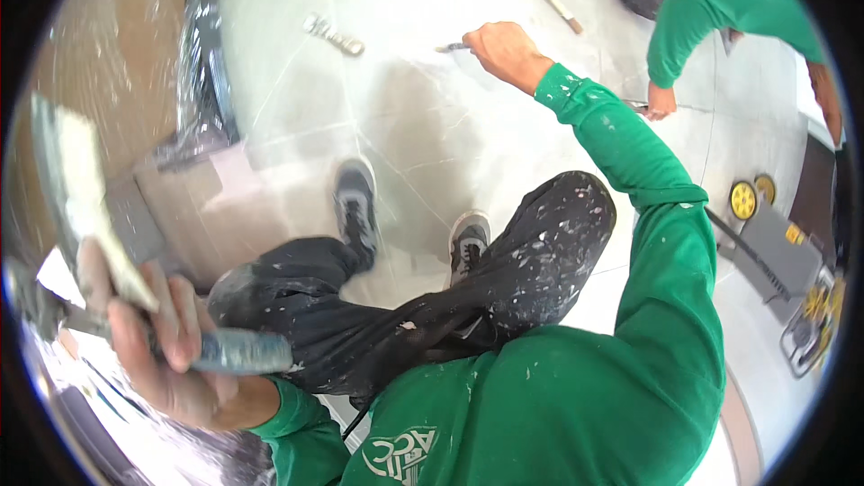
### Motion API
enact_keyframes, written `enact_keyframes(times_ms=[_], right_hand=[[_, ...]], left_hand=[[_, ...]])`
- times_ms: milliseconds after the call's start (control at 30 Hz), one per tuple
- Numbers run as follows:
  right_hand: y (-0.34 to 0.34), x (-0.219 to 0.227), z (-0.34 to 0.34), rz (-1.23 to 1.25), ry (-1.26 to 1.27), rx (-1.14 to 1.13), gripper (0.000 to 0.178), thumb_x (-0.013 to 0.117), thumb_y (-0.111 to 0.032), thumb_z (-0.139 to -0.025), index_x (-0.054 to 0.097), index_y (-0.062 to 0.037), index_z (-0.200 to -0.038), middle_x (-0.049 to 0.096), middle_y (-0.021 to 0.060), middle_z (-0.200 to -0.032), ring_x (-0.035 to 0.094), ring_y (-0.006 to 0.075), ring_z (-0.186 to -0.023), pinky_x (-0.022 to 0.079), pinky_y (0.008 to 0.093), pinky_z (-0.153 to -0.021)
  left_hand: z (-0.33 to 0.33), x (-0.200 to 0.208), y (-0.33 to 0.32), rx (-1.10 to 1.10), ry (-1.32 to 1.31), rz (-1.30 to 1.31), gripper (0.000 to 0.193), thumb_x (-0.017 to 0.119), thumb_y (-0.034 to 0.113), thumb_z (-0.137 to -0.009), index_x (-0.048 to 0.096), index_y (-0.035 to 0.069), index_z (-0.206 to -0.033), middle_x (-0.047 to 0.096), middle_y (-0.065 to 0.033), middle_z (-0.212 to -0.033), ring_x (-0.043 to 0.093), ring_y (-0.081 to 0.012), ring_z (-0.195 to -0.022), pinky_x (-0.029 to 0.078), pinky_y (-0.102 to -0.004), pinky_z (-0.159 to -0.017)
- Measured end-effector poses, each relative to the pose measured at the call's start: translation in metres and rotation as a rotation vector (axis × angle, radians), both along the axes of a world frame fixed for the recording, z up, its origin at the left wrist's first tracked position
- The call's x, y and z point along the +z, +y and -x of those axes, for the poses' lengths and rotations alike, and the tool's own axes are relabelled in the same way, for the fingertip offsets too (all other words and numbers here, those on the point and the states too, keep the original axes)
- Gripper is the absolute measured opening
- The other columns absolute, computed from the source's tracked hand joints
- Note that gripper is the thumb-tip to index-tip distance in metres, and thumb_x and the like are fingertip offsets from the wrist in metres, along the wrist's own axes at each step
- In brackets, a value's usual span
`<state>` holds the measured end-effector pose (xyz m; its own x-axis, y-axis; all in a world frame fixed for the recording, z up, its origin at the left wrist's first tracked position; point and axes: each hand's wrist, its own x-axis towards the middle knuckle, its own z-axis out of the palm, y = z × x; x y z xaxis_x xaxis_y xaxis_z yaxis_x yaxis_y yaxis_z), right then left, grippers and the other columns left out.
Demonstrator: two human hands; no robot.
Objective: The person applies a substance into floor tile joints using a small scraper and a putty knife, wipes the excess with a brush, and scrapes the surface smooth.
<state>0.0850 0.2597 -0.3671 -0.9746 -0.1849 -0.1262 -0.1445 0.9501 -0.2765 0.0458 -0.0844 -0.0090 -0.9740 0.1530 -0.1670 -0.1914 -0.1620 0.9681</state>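
Apparently for close control, the right hand [506, 52] reaches out to 12 o'clock, its grip pinching a small tool [454, 47] low over the floor [540, 135]; I cannot tell if the tip touches. At 8 o'clock the left hand [166, 342] is raised, its grip curled round a blue handle [243, 353], with a pale-coated blade [85, 162] slanting toward 11 o'clock, perhaps to stay clear of the knees.
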Motion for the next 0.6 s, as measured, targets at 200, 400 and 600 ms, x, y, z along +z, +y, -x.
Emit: enact_keyframes(times_ms=[200,400,600], right_hand=[[0.028,0.007,-0.091,-0.128,-0.711,0.209,0.009,0.060,-0.009,-0.077,0.067,-0.0035,-0.079,0.068,0.0182,-0.078,0.068,0.0350,-0.074,0.055,0.0444,-0.062],[0.067,0.030,-0.117,-0.126,-0.061,-0.373,0.010,0.056,-0.010,-0.080,0.065,-0.0057,-0.077,0.065,0.0167,-0.070,0.066,0.0343,-0.065,0.052,0.0449,-0.056],[-0.024,-0.013,-0.198,0.122,-0.846,0.018,0.015,0.061,-0.016,-0.078,0.070,-0.0044,-0.081,0.070,0.0177,-0.082,0.069,0.0362,-0.080,0.055,0.0464,-0.067]], left_hand=[[0.017,-0.041,0.042,-0.320,-0.124,-0.232,0.052,0.047,0.006,-0.098,0.029,-0.015,-0.142,0.050,-0.0031,-0.084,0.039,-0.0022,-0.056,0.035,-0.0167,-0.050],[0.011,-0.057,0.074,-0.445,0.145,0.008,0.053,0.046,0.017,-0.101,0.030,-0.016,-0.139,0.047,-0.0006,-0.066,0.040,-0.0039,-0.050,0.034,-0.0172,-0.044],[0.035,-0.074,0.059,-0.492,-0.189,-0.182,0.049,0.046,0.018,-0.102,0.034,-0.004,-0.144,0.044,0.0014,-0.068,0.043,-0.0018,-0.054,0.036,-0.0145,-0.045]])
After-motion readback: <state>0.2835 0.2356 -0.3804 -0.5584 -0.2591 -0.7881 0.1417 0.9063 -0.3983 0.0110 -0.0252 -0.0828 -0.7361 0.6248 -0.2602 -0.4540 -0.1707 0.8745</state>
